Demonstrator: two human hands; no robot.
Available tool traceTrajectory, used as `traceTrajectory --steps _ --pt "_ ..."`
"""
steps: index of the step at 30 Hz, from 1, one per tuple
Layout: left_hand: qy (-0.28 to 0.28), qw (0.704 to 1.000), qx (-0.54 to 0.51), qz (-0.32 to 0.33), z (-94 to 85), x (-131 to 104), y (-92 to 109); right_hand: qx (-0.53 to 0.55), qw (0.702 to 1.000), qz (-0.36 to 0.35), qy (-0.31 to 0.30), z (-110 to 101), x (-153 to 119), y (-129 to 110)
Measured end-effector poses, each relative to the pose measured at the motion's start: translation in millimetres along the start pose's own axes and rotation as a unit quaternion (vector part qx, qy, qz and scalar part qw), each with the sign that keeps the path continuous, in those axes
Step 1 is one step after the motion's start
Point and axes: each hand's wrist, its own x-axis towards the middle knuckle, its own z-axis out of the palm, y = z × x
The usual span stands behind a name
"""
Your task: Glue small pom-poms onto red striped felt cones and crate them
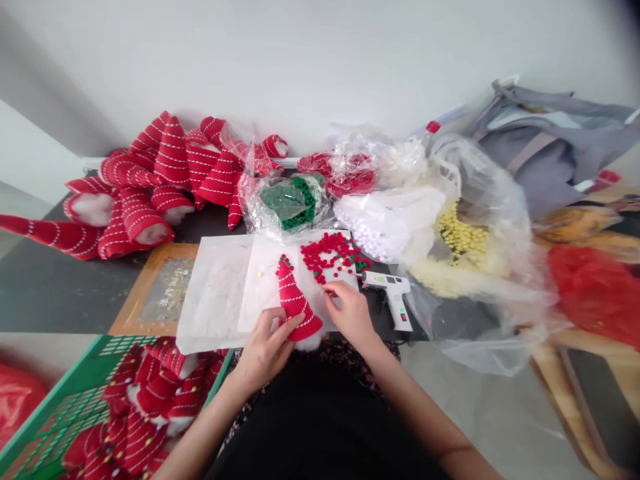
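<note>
Here's the left hand (273, 340) on the cone (295, 300), the right hand (347, 313) just beyond it to the right! Straight ahead of the right hand, pompoms (325, 257) lie scattered over the paper (215, 287); to its right sits the glue gun (397, 297), farther right a bag (500, 347). Beyond the left hand, off left, a cone pile (173, 160) on the table (60, 293); below left, the crate (65, 393), more cones (150, 393) inside!
</note>
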Motion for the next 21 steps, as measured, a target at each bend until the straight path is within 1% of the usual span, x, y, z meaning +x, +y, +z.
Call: traceTrajectory --steps 2,3,5,7,9,11,14,16,17,18,20,21 --pt "-0.010 1.000 -0.004 -0.001 -0.7 6.7 4.4 -0.021 0.999 -0.030 0.011 -7.4 -1.5 -2.6" --pt "-0.011 1.000 -0.011 -0.003 -0.4 10.2 6.7 -0.013 0.999 -0.049 0.000 -11.5 -2.4 -5.6" --pt "0.001 0.999 -0.033 -0.012 1.6 17.0 10.5 0.030 0.995 -0.082 -0.048 -19.5 -4.5 -13.1" --pt "0.021 0.997 -0.064 -0.025 5.0 22.3 12.0 0.072 0.988 -0.097 -0.098 -25.4 -6.5 -18.6" --pt "0.041 0.994 -0.091 -0.040 8.8 25.9 10.9 0.083 0.986 -0.089 -0.112 -28.4 -7.9 -19.6" --pt "0.052 0.991 -0.111 -0.052 12.4 27.4 8.1 0.073 0.990 -0.066 -0.102 -29.0 -8.5 -17.0" --pt "0.045 0.988 -0.127 -0.068 16.8 26.6 3.8 0.057 0.992 -0.042 -0.107 -29.4 -9.2 -12.5" --pt "0.034 0.988 -0.126 -0.081 18.9 25.1 2.3 0.039 0.993 -0.031 -0.107 -33.3 -10.7 -9.9" --pt "0.032 0.988 -0.122 -0.087 19.8 24.4 1.9 0.022 0.995 -0.023 -0.090 -37.4 -12.3 -8.0" --pt "0.034 0.988 -0.118 -0.092 20.5 23.7 1.8 -0.004 0.998 -0.011 -0.059 -43.3 -14.5 -5.1" --pt "0.041 0.988 -0.113 -0.099 21.4 22.7 1.8 -0.091 0.995 0.027 0.039 -59.9 -21.1 4.9" --pt "0.043 0.988 -0.112 -0.102 21.6 22.4 2.0 -0.146 0.984 0.053 0.089 -70.0 -25.4 12.1"
